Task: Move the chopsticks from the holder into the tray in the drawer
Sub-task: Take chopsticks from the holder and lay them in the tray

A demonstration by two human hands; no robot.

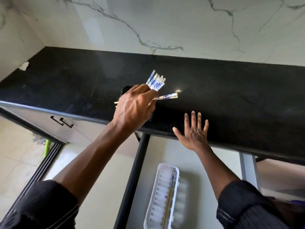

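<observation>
left hand (134, 106) fingers pinch a chopstick pair (166, 97) beside the bundle (156, 80); right hand (193, 134) splayed, empty.

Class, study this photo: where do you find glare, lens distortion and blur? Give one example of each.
Head view: a bright glint on the black countertop beside the chopsticks; head view: the wide lens bows the countertop's front edge; head view: the white tray in the drawer looks soft.
</observation>
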